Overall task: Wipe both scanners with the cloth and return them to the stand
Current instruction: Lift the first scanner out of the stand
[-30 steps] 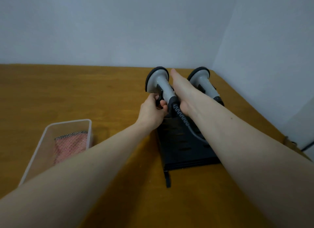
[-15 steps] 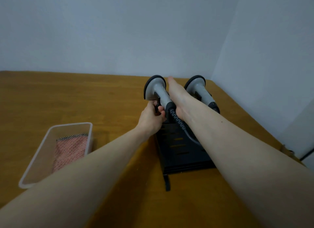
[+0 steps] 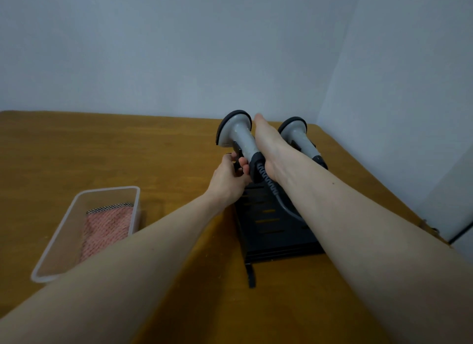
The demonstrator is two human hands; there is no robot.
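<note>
We are seeing the pink cloth [image 3: 107, 228] lying in a clear tub [image 3: 64, 231] at the left of the table [image 3: 128, 151]. Our left hand [image 3: 227, 177] is curling its fingers around the left scanner [image 3: 239, 136] low on its handle. Our right hand [image 3: 268, 143] is lying straight-fingered between the scanners, touching it. The right scanner [image 3: 297, 133] is sitting in the black stand [image 3: 268, 231].

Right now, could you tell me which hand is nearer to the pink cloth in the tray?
Left. The left hand is at the stand, right of the cloth; the right hand lies farther right, between both scanners.
</note>
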